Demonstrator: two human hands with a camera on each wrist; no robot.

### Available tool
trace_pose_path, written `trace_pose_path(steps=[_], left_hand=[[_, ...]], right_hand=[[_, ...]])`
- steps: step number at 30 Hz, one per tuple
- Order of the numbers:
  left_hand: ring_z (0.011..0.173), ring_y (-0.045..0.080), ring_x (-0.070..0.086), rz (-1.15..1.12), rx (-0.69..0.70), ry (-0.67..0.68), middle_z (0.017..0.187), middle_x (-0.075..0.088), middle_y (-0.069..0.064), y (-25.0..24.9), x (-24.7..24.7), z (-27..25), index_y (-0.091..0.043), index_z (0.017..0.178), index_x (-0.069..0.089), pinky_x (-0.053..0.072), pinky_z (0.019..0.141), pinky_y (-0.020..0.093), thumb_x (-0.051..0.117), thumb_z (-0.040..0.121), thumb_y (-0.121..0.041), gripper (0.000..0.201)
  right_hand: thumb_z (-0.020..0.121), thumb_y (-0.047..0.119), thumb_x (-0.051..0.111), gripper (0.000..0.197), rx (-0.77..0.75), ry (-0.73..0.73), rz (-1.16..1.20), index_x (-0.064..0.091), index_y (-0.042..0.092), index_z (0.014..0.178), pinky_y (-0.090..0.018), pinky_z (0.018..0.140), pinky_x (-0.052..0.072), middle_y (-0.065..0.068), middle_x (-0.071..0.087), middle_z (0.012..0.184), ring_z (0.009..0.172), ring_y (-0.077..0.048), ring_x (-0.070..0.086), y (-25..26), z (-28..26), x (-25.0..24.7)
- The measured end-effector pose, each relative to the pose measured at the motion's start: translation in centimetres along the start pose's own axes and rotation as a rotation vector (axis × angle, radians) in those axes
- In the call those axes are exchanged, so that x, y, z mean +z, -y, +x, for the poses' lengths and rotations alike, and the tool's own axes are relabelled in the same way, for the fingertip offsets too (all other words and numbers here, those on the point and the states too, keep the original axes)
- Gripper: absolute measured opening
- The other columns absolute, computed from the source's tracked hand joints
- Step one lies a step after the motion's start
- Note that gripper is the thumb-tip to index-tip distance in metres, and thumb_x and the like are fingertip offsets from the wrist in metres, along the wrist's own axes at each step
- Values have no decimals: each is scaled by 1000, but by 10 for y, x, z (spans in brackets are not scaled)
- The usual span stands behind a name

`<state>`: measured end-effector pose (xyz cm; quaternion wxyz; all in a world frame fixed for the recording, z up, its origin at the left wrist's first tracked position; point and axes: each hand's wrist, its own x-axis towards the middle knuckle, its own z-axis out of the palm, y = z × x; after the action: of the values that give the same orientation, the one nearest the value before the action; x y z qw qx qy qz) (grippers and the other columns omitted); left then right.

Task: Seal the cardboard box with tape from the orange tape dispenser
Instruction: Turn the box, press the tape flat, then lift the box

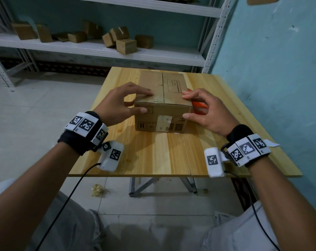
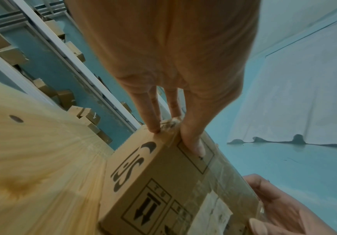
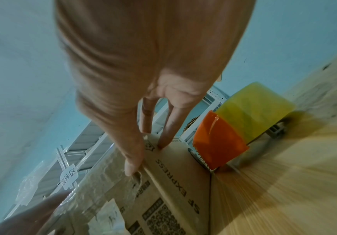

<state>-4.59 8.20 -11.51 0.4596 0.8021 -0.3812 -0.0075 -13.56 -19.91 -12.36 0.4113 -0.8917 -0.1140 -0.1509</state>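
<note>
Pale wooden counter against a teal wall carries one cardboard box, and two hands meet on it. At the box's near left top corner, the left hand lays its fingers flat on the lid while the thumb presses the front face; the grip is loose, fingers nearly straight, pressing rather than clutching. The right hand mirrors it at the near right corner, fingertips on the lid edge, thumb against the front face, likewise pressing with extended fingers. One centre seam runs along the closed lid, and a patch of old tape sits on the front face beside printed labels. Just beside the box's right side, touching or nearly so, lies the one orange tape dispenser with a yellowish tape roll, held by neither hand. Behind the counter, a white shelf holds about ten small cardboard boxes.
</note>
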Motion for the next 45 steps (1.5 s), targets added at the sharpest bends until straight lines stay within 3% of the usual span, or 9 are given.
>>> trace_pose_path(steps=[3,8,12,16,20,25,30,36,45], left_hand=[[119,0,46,-22,-10,14,130,49,-10,1,0,-1,-27,123,59,45,85,12,69,83,-11,44],[125,6,46,-31,-8,-1,133,50,-8,1,-1,-2,-25,124,60,47,94,23,67,86,-19,39],[125,5,41,-3,-22,39,134,45,-9,1,-1,-2,-25,128,57,42,86,10,69,81,-2,54],[127,1,36,36,-31,119,139,39,-7,1,-5,-3,-26,134,50,39,86,5,71,76,4,68],[124,-13,34,-2,-26,143,140,39,-9,-1,-6,-4,-26,137,46,35,89,-2,64,76,9,73],[141,0,22,-57,-70,97,143,43,-17,1,-7,-4,-25,131,53,36,91,5,38,71,30,83],[142,2,24,-95,-58,80,143,46,-14,1,-9,-4,-22,128,57,35,91,0,36,82,27,70],[141,0,26,-75,-53,76,142,48,-17,0,-8,-4,-28,126,58,22,113,26,46,92,8,51],[142,3,25,-120,-86,76,142,48,-17,-3,-9,-5,-30,124,59,23,112,30,49,88,10,54]], right_hand=[[84,14,76,45,5,5,14,57,14,125,-21,100,49,3,50,144,133,-4,47,1,-1,0],[88,17,72,38,17,-19,59,58,12,124,-19,95,51,2,52,143,131,-5,49,2,-1,2],[84,10,75,48,38,33,30,55,16,127,-26,103,49,3,47,147,136,-8,45,1,-1,0],[78,0,77,59,68,83,63,51,15,130,-17,102,45,3,42,151,138,-9,42,5,-4,-2],[79,-8,71,62,90,103,92,50,16,132,-10,97,43,4,39,151,137,-8,42,11,-7,-2],[80,-20,58,67,97,120,119,50,19,134,-12,99,43,6,39,152,138,-6,39,10,-7,-2],[83,-22,48,65,76,80,96,54,19,133,-18,104,44,6,42,151,141,-7,36,5,-5,-3],[84,-21,46,64,60,67,76,56,21,132,-32,111,42,8,44,149,142,-5,35,0,-4,-2],[84,-20,47,62,54,58,73,56,19,131,-35,113,41,7,45,149,142,-5,36,0,-4,-2]])
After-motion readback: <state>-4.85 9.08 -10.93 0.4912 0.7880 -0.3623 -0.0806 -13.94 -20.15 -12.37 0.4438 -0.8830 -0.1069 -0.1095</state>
